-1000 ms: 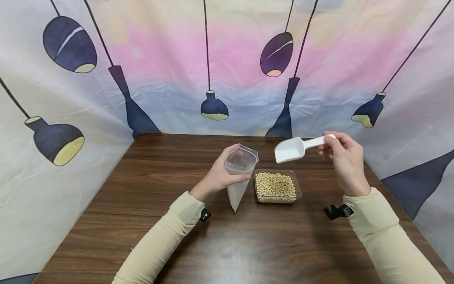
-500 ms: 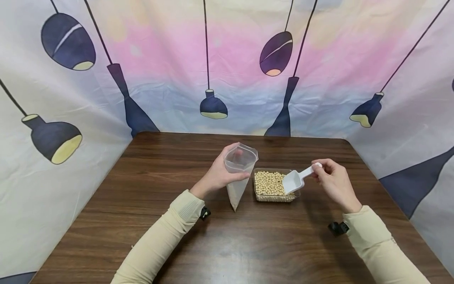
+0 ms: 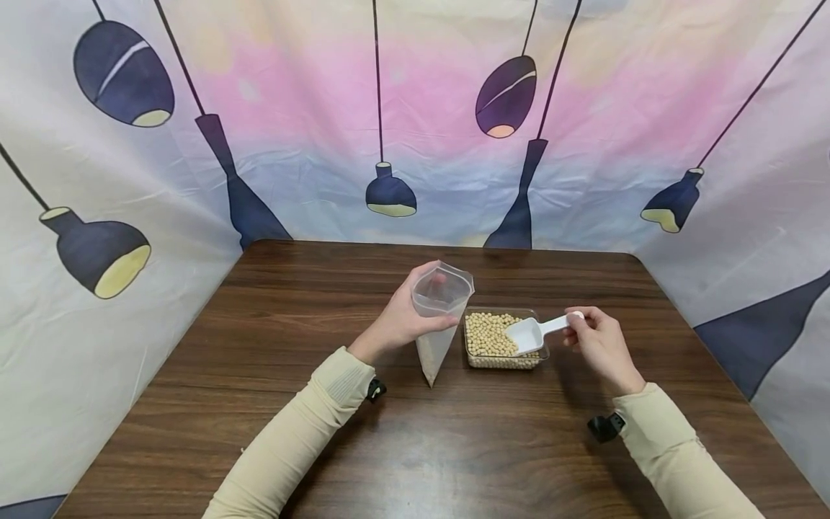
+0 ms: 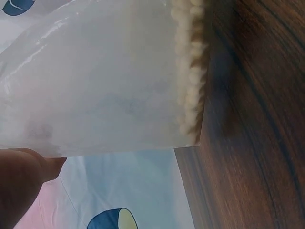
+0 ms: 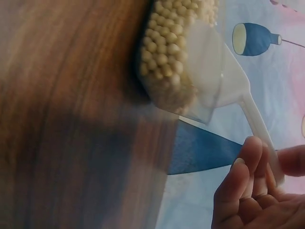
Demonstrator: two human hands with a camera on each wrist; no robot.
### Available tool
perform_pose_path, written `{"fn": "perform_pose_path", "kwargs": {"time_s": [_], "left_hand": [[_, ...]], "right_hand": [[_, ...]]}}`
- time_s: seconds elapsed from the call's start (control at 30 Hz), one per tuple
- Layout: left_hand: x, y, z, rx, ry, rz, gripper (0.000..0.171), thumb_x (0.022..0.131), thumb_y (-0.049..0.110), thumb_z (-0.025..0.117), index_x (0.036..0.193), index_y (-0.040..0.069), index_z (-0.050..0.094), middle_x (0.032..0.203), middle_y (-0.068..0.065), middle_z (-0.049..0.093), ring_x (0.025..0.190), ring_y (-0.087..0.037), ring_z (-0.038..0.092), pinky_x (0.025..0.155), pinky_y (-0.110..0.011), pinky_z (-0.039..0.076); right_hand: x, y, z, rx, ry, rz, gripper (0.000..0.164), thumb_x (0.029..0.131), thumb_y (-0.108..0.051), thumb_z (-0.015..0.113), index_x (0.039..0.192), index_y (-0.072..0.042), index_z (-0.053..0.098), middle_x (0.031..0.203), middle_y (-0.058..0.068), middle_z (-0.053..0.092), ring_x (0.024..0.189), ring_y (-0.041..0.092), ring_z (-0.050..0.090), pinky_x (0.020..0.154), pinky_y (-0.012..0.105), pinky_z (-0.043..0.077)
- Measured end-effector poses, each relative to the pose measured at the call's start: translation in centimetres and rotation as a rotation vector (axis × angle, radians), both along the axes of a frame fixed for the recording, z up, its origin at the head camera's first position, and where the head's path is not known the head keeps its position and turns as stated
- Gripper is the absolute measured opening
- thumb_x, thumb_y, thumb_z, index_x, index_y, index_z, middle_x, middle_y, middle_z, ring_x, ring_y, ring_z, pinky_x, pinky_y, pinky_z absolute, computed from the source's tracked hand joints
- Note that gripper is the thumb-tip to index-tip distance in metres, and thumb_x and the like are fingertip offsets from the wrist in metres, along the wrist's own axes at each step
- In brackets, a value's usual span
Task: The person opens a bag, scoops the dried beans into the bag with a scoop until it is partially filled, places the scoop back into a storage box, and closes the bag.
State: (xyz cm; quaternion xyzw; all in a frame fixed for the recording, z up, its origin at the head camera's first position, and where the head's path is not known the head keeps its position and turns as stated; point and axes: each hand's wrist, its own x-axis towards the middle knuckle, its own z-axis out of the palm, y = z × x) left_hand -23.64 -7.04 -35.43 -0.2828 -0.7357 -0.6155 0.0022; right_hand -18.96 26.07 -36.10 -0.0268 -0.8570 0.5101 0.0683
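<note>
My left hand (image 3: pixel 403 317) grips a translucent plastic bag (image 3: pixel 436 346) near its open mouth, thumb across the front. In the left wrist view a thin layer of soybeans (image 4: pixel 191 81) lines the bag's bottom. To its right stands a clear rectangular container (image 3: pixel 502 363) full of soybeans (image 3: pixel 488 333). My right hand (image 3: pixel 599 346) pinches the handle of a white scoop (image 3: pixel 527 336) between thumb and fingers. The scoop's front edge meets the beans at the container's right side. Seen from the right wrist, the scoop (image 5: pixel 228 78) tilts down over the container's wall.
The dark wooden table (image 3: pixel 415 447) extends around the bag and container. A fabric backdrop (image 3: pixel 311 108) printed with hanging lamps rises behind the table and along both sides. Black straps with small devices (image 3: pixel 606 427) sit on both wrists.
My right hand has come down and left, bringing the scoop from above the container's back right to the soybeans. The left hand and bag stay nearly still.
</note>
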Motion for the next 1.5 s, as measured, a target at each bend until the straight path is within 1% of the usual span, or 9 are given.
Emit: {"fn": "perform_pose_path", "kwargs": {"time_s": [0.3,0.47,0.7,0.97,1.07,1.17,1.33,1.43,1.5], "left_hand": [[-0.1,-0.1,0.2,0.02,-0.021,-0.011,0.094,0.076,0.001,0.081,0.152,0.014,0.028,0.138,-0.018,0.047,0.121,-0.035,0.05,0.095,-0.044,0.046],[-0.2,-0.1,0.0,0.002,-0.013,0.001,0.092,0.076,0.004,0.082,0.151,0.015,0.029,0.136,-0.014,0.049,0.119,-0.03,0.051,0.095,-0.042,0.046],[-0.3,-0.3,-0.2,-0.006,0.008,0.017,0.089,0.076,0.008,0.082,0.149,0.013,0.032,0.134,-0.011,0.051,0.119,-0.028,0.052,0.095,-0.042,0.046],[-0.4,-0.6,-0.4,0.003,-0.029,0.013,0.091,0.077,0.004,0.081,0.151,0.014,0.029,0.137,-0.014,0.049,0.122,-0.031,0.049,0.096,-0.044,0.044],[-0.4,-0.7,-0.4,0.005,-0.04,0.006,0.091,0.078,0.001,0.079,0.152,0.01,0.027,0.138,-0.018,0.047,0.124,-0.034,0.047,0.096,-0.045,0.045],[0.1,-0.8,0.4,0.007,-0.048,0.001,0.089,0.078,0.001,0.079,0.151,0.006,0.027,0.137,-0.021,0.047,0.124,-0.037,0.046,0.096,-0.044,0.046],[1.3,-1.0,2.6,0.015,-0.044,-0.006,0.087,0.079,0.001,0.077,0.15,0.002,0.028,0.136,-0.024,0.046,0.125,-0.039,0.045,0.096,-0.045,0.045],[1.2,-1.2,2.8,0.007,-0.037,-0.007,0.087,0.079,-0.001,0.076,0.15,0.001,0.027,0.137,-0.024,0.046,0.126,-0.039,0.044,0.097,-0.046,0.044],[0.8,-1.3,2.2,0.004,-0.035,-0.006,0.088,0.079,-0.001,0.076,0.15,0.002,0.026,0.137,-0.023,0.046,0.127,-0.038,0.043,0.098,-0.046,0.044]], "right_hand": [[-0.7,-0.3,-1.3,-0.106,-0.106,-0.023,0.036,0.104,-0.013,0.04,0.128,0.013,0.046,0.078,0.002,0.06,0.062,0.006,0.06,0.056,0.024,0.05],[-0.9,-0.6,-2.0,-0.154,-0.143,-0.018,0.038,0.104,-0.013,0.04,0.13,0.014,0.044,0.077,-0.001,0.06,0.062,0.005,0.06,0.057,0.024,0.05],[-1.1,-0.3,-2.1,-0.288,-0.195,-0.008,0.04,0.104,-0.012,0.037,0.133,0.016,0.04,0.074,-0.005,0.059,0.063,0.004,0.058,0.057,0.022,0.049],[-1.2,-0.1,-2.5,-0.34,-0.258,-0.025,0.041,0.105,-0.013,0.032,0.135,0.015,0.037,0.075,-0.004,0.058,0.063,0.006,0.057,0.057,0.023,0.048],[-1.1,-0.1,-2.7,-0.351,-0.273,-0.022,0.041,0.105,-0.013,0.031,0.136,0.015,0.036,0.074,-0.005,0.057,0.063,0.005,0.057,0.057,0.022,0.048],[-1.2,0.0,-2.8,-0.361,-0.274,-0.014,0.042,0.105,-0.013,0.031,0.136,0.015,0.035,0.074,-0.005,0.057,0.064,0.005,0.056,0.057,0.022,0.048],[-1.3,0.3,-2.4,-0.379,-0.266,-0.006,0.043,0.106,-0.014,0.031,0.137,0.014,0.034,0.076,-0.004,0.056,0.065,0.006,0.056,0.058,0.022,0.047],[-1.2,0.7,-2.3,-0.386,-0.265,0.002,0.043,0.106,-0.015,0.03,0.137,0.014,0.033,0.076,-0.005,0.056,0.065,0.006,0.055,0.058,0.022,0.047],[-1.0,1.0,-2.4,-0.387,-0.27,0.007,0.042,0.106,-0.016,0.03,0.136,0.013,0.033,0.076,-0.005,0.055,0.065,0.006,0.054,0.059,0.022,0.047]]}}
